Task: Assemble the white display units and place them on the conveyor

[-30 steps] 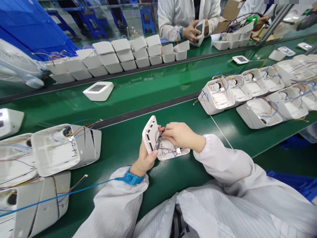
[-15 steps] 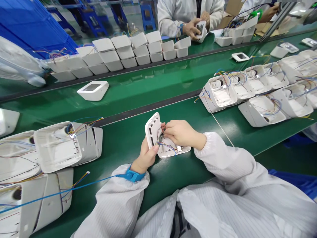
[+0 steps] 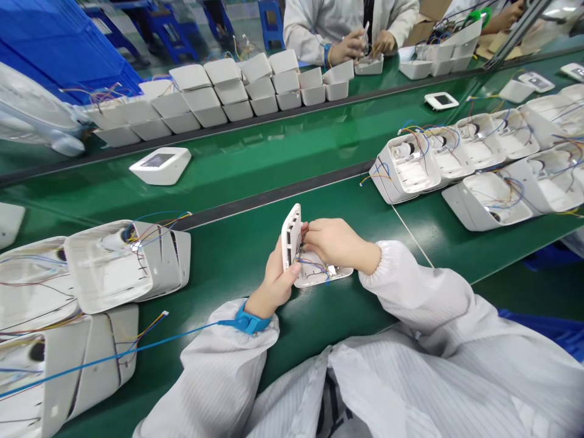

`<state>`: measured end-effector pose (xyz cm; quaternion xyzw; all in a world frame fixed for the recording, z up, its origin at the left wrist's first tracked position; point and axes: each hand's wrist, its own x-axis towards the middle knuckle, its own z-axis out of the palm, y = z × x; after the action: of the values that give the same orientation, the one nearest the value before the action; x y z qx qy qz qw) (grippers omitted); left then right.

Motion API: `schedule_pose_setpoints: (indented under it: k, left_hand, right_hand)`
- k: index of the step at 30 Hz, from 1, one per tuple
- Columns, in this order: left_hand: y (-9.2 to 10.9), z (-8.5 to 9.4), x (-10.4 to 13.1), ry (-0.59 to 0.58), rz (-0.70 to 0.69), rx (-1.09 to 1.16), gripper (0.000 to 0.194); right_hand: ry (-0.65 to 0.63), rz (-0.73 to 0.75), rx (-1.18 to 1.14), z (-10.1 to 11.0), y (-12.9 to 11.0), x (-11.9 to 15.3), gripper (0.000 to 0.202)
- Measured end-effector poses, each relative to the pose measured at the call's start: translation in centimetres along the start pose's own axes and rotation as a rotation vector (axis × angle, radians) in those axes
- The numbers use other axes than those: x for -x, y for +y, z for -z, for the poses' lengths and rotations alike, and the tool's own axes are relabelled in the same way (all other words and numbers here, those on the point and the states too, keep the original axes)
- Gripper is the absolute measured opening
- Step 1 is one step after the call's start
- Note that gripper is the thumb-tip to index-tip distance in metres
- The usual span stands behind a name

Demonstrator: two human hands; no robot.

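Observation:
My left hand point(image 3: 277, 281) grips a white plastic front cover point(image 3: 291, 236) by its edge and holds it up on its side, tilted slightly. Beneath and to the right, a white housing point(image 3: 319, 275) lies on the green bench, with thin coloured wires point(image 3: 314, 264) running from it up to the cover. My right hand point(image 3: 333, 239) is closed in a pinch just over the housing, at the inner face of the cover. Its fingertips are by the wires; what they pinch is hidden. A blue wrist strap point(image 3: 249, 320) with a cord is on my left wrist.
Stacked white housings point(image 3: 107, 267) with loose wires stand at the left, and more housings point(image 3: 404, 167) at the right. On the green belt point(image 3: 255, 161) beyond sits a closed white unit point(image 3: 160, 165). Across it, a co-worker's hands point(image 3: 349, 48) handle a similar part.
My left hand has turned the cover more edge-on and shifted it slightly right. The white unit on the belt has moved left. The co-worker's hands have lowered and separated.

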<state>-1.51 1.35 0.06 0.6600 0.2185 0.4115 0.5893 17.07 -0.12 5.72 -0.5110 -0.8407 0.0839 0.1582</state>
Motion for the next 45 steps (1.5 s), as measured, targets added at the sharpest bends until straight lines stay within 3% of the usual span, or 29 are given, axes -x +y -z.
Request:
schedule_pose_setpoints:
  k: [6, 10, 14, 17, 22, 25, 29, 32, 36, 45]
  left_hand:
    - [0.3, 0.0, -0.2, -0.009, -0.054, -0.086, 0.073]
    - [0.3, 0.1, -0.2, 0.005, -0.019, 0.001, 0.071]
    - [0.7, -0.1, -0.4, -0.006, 0.017, 0.088, 0.071]
    - [1.0, -0.2, -0.5, -0.006, 0.030, 0.115, 0.071]
    - [0.9, -0.1, -0.5, -0.006, -0.012, 0.088, 0.067]
    - [0.8, -0.1, -0.6, -0.002, -0.012, 0.082, 0.066]
    - [0.5, 0.0, -0.4, -0.002, -0.002, 0.091, 0.068]
    - [0.4, -0.1, -0.3, -0.006, -0.013, 0.079, 0.069]
    - [1.0, -0.4, -0.4, -0.036, -0.064, -0.044, 0.074]
    - [1.2, -0.4, -0.6, -0.061, -0.126, -0.286, 0.086]
  right_hand:
    - [0.002, 0.001, -0.053, -0.2, -0.1, -0.1, 0.025]
    - [0.031, -0.061, -0.252, 1.3, 0.3, 0.2, 0.026]
    - [-0.171, 0.055, -0.559, 3.5, 0.5, 0.9, 0.034]
    - [-0.310, 0.149, -0.631, 4.1, 0.6, 1.3, 0.021]
    - [-0.320, 0.015, -0.844, 3.6, 1.4, 1.1, 0.008]
    - [-0.356, -0.063, -0.934, 3.4, 1.9, 1.1, 0.011]
    - [-0.280, -0.025, -0.766, 3.0, 1.7, 1.0, 0.009]
    - [-0.199, 0.101, -0.435, 2.3, 1.4, 0.6, 0.009]
    - [-0.116, 0.154, -0.063, 1.7, 1.3, 0.4, 0.014]
    - [-0.126, -0.035, 0.123, 1.4, 0.5, 1.1, 0.018]
